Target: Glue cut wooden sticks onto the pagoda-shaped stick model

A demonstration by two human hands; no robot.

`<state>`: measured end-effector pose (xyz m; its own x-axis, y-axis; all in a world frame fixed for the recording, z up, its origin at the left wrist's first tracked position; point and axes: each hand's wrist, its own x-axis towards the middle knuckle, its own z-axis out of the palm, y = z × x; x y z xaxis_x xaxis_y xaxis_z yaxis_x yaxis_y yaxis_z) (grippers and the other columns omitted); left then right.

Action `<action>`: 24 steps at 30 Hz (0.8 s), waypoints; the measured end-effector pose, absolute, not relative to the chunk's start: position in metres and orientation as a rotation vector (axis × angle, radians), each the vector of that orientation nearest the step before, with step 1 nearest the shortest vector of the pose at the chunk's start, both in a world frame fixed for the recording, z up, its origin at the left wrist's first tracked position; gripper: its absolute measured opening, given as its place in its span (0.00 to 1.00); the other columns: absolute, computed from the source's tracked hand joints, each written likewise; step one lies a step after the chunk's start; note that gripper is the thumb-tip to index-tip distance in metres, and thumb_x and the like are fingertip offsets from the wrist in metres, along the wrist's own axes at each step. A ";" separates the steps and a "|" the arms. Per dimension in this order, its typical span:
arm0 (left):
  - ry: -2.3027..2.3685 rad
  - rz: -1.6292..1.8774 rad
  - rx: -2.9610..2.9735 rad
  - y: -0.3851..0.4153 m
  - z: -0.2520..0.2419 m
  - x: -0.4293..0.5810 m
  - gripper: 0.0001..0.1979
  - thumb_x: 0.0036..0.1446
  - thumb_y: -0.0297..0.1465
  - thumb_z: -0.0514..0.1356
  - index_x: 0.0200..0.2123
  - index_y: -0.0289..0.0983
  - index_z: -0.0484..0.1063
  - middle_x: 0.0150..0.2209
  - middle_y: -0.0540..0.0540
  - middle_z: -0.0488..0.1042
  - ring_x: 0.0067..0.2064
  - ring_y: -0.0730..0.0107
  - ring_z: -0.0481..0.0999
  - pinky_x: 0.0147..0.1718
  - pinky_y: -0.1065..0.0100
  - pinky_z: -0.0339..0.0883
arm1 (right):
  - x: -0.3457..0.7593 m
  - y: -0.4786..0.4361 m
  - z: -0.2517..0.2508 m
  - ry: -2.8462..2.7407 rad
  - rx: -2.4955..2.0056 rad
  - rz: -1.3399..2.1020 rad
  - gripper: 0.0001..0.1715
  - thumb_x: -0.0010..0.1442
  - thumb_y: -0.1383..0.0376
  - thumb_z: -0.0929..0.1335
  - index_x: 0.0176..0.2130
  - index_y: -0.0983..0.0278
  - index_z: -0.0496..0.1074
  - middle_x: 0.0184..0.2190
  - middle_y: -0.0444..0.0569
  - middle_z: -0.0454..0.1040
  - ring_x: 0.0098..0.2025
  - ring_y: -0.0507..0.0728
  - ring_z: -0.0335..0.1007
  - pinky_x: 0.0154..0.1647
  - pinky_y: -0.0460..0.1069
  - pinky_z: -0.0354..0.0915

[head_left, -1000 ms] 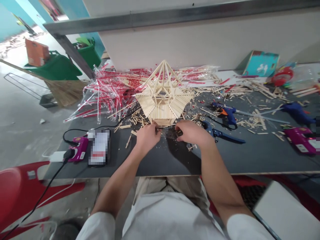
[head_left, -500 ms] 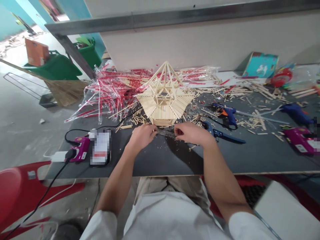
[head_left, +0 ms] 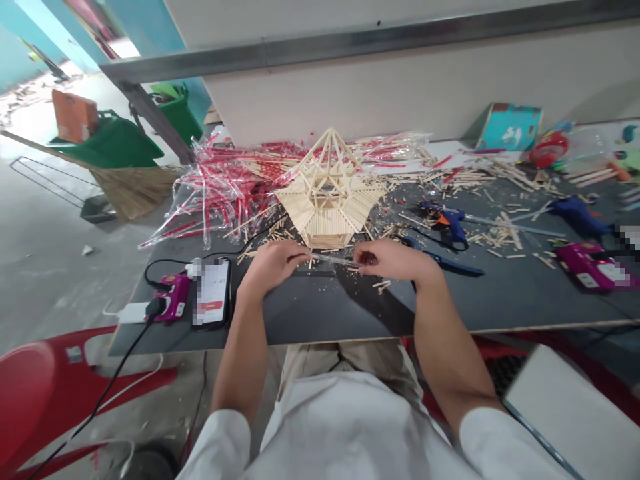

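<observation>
My left hand (head_left: 273, 263) and my right hand (head_left: 387, 259) are both closed on the ends of one thin stick in a clear wrapper (head_left: 333, 259), held level just above the dark table (head_left: 320, 313). Right behind them stands a model hut of pale wooden sticks (head_left: 327, 200) with a pointed open-frame roof. Short stick offcuts (head_left: 383, 285) lie by my right wrist.
A heap of red and clear wrappers (head_left: 225, 183) lies at the back left. A phone (head_left: 213, 301) and a purple device (head_left: 173, 305) with cables sit left. Blue cutters (head_left: 445, 263), a blue glue gun (head_left: 450, 220) and a purple tool (head_left: 590, 265) lie right. A red chair (head_left: 35, 380) stands at the lower left.
Both hands have moved apart and lifted slightly, and the wrapped stick now shows stretched between them. The view has shifted a little to the right.
</observation>
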<state>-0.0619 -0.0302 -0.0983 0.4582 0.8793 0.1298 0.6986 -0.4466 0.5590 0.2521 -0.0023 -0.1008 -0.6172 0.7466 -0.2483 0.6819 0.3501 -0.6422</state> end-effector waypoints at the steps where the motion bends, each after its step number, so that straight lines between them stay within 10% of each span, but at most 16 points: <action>1: 1.335 0.611 2.293 -0.034 -0.095 -0.064 0.14 0.72 0.37 0.57 0.44 0.45 0.84 0.47 0.48 0.85 0.50 0.64 0.83 0.53 0.66 0.71 | 0.256 -0.006 -0.102 -2.476 -1.334 1.095 0.07 0.61 0.62 0.71 0.40 0.61 0.75 0.35 0.47 0.81 0.36 0.56 0.76 0.40 0.49 0.66; 8: 1.453 0.987 2.265 -0.078 -0.066 -0.083 0.13 0.72 0.36 0.58 0.44 0.43 0.84 0.42 0.47 0.85 0.44 0.67 0.84 0.47 0.67 0.74 | 0.293 -0.033 -0.130 -2.138 -1.433 0.898 0.13 0.66 0.54 0.69 0.40 0.61 0.76 0.38 0.50 0.80 0.38 0.57 0.75 0.43 0.52 0.69; 14: 1.454 1.240 2.098 -0.079 -0.046 -0.080 0.10 0.67 0.37 0.63 0.36 0.39 0.82 0.30 0.49 0.81 0.29 0.72 0.79 0.32 0.69 0.71 | 0.301 -0.058 -0.113 -1.729 -1.044 1.277 0.33 0.51 0.56 0.82 0.53 0.58 0.73 0.45 0.49 0.81 0.44 0.58 0.79 0.47 0.54 0.76; 24: 1.215 0.685 2.063 0.018 -0.031 -0.050 0.17 0.64 0.41 0.62 0.27 0.39 0.78 0.23 0.49 0.74 0.24 0.76 0.69 0.26 0.69 0.62 | 0.287 0.005 -0.097 -1.406 -1.001 1.204 0.17 0.59 0.53 0.79 0.35 0.61 0.75 0.23 0.42 0.78 0.19 0.50 0.70 0.16 0.44 0.61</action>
